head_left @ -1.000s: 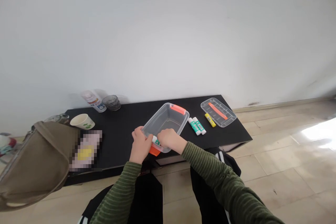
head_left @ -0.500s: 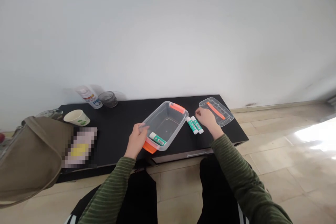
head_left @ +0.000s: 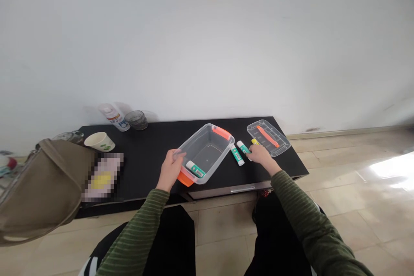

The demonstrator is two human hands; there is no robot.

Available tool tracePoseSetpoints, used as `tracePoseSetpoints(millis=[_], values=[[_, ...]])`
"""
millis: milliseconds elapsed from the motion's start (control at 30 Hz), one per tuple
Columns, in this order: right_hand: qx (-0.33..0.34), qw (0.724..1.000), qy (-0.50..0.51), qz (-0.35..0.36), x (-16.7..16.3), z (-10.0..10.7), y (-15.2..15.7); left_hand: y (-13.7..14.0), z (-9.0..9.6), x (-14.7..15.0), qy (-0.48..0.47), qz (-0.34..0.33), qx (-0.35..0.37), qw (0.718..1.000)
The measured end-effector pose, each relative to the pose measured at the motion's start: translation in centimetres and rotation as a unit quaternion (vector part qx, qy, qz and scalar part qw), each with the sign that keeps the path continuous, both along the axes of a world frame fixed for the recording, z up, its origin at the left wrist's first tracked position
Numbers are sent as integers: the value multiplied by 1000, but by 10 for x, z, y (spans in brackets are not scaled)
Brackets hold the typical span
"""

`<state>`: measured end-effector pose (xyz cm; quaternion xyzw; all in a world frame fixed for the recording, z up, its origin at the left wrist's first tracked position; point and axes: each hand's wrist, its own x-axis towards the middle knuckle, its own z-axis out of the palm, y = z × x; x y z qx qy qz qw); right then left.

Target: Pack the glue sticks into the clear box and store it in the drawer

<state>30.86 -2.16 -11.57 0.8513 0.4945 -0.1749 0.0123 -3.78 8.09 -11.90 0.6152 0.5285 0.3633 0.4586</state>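
Clear bin [head_left: 207, 152] holds glue stick [head_left: 195, 169]; left hand [head_left: 172, 169] grips rim.

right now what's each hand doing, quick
Left hand: closed on the near rim of the clear bin.
Right hand: fingers on a green-and-white glue stick; grip cannot be told.

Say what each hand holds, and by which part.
Left hand grips the box by its near-left rim corner. Right hand closes on a glue stick at its near end; the grip is unclear.
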Motion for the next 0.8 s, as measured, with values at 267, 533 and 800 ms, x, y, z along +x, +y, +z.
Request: tracePoseSetpoints(millis=[267, 533, 800], values=[[356, 926, 97, 79, -72, 68, 0, 1, -9, 1, -16, 7, 15, 1000], [74, 973, -18, 216, -165, 60, 46, -5, 0, 1, 11, -1, 5, 1000], [-20, 968, -25, 251, -177, 41, 67, -2, -9, 0, 3, -4, 8, 1000]])
